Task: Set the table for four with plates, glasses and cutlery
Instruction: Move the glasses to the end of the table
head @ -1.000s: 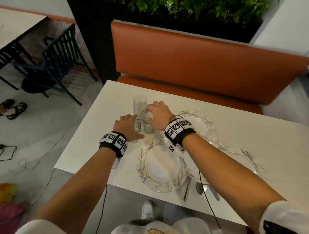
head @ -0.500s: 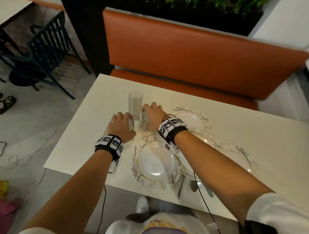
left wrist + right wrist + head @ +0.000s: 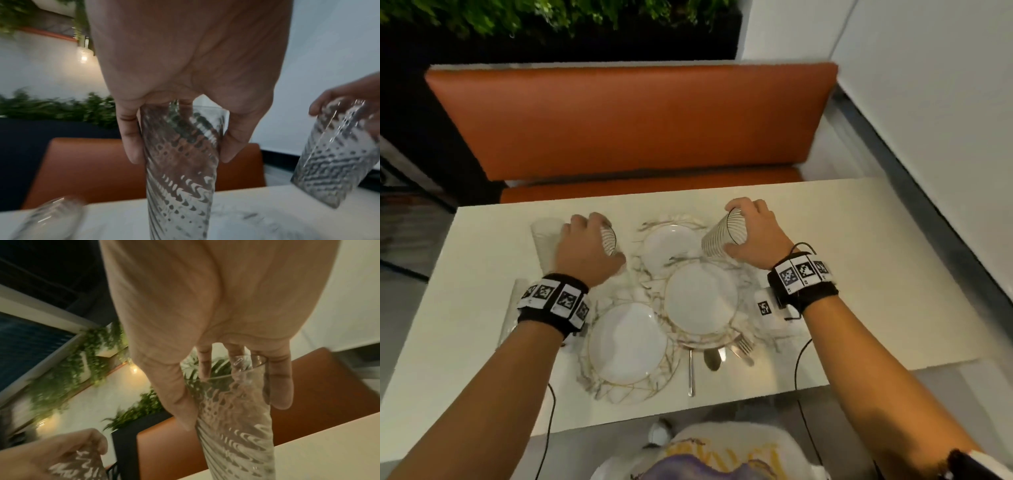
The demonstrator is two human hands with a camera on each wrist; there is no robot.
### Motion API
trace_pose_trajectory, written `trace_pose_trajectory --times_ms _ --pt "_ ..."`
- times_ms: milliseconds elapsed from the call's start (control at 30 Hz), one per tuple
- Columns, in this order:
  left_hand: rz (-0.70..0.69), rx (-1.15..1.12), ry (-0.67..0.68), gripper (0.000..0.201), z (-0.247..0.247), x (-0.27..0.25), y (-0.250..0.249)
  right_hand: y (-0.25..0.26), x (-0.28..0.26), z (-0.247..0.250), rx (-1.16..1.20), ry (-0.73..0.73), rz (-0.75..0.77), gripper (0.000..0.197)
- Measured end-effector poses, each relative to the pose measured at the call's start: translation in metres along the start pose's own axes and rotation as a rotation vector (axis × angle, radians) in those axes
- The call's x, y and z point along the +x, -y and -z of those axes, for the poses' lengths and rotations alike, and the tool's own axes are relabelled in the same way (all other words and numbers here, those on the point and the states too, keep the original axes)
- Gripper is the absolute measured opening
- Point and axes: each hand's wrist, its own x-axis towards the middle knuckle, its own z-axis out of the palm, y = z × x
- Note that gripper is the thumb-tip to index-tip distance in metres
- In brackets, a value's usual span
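On the white table (image 3: 482, 274), my left hand (image 3: 589, 243) grips a ribbed glass (image 3: 180, 162) from above, just left of the plates. My right hand (image 3: 751, 228) grips a second ribbed glass (image 3: 722, 238), tilted and lifted over the right rim of the far plate (image 3: 671, 250). A third glass (image 3: 544, 240) stands left of my left hand. Two more marble-rimmed plates, the middle plate (image 3: 700, 298) and the near plate (image 3: 628, 342), overlap. A knife (image 3: 690, 370), spoon (image 3: 711, 358) and fork (image 3: 743, 346) lie by the middle plate's near edge.
An orange bench (image 3: 637, 120) runs along the table's far side, with a planter of greenery (image 3: 551, 17) behind it. A white wall (image 3: 928, 137) stands to the right. Cables hang from both wrists over the table's near edge.
My right hand has carried its glass rightward across the plates, lifting and tilting it. My left hand keeps hold of its glass beside the standing glass. The head view has swung right.
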Motion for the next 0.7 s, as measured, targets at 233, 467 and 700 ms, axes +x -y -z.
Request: trace_pose_trajectory --times_ms 233,467,700 --pt "-0.152 -0.218 0.054 0.068 -0.046 0.051 -0.205 -0.138 0.007 0.079 0.073 -0.145 -0.217 0.069" --pt "-0.229 -0.259 0.274 0.082 -0.135 0.084 -0.392 -0.275 0.027 0.148 -0.035 -0.081 -0.427 0.072" --pt "-0.201 -0.205 0.297 0.104 -0.21 0.107 -0.489 -0.375 0.062 0.178 -0.172 -0.003 -0.498 0.07"
